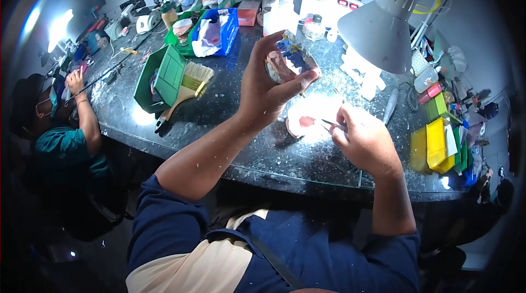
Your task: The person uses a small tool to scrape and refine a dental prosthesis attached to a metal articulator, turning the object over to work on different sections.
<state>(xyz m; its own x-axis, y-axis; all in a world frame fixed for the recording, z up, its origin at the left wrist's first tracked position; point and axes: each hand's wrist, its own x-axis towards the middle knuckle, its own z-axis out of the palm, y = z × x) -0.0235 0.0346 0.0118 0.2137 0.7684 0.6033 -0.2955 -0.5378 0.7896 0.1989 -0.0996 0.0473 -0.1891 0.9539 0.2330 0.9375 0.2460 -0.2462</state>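
Raised over the bench, my left hand (264, 86) grips a dental cast (282, 67) between thumb and fingers. Blue and yellow material shows along the teeth of the cast, with pinkish material below. Lower and to the right, my right hand (364, 138) is closed on a thin pointed tool (327, 123), its tip directed left; glare keeps me from telling its exact kind. Beside that tip a second cast (298, 122), pale with a pink middle, rests on the dark bench (257, 153) in the bright lamplight.
A white desk lamp (378, 30) leans in above my right hand. Left of my forearm are a tilted green bin (170, 76) and a wide brush (192, 84). Blue bin (227, 35) stands behind; yellow bin (436, 145) at right. Another person (71, 145) sits far left.
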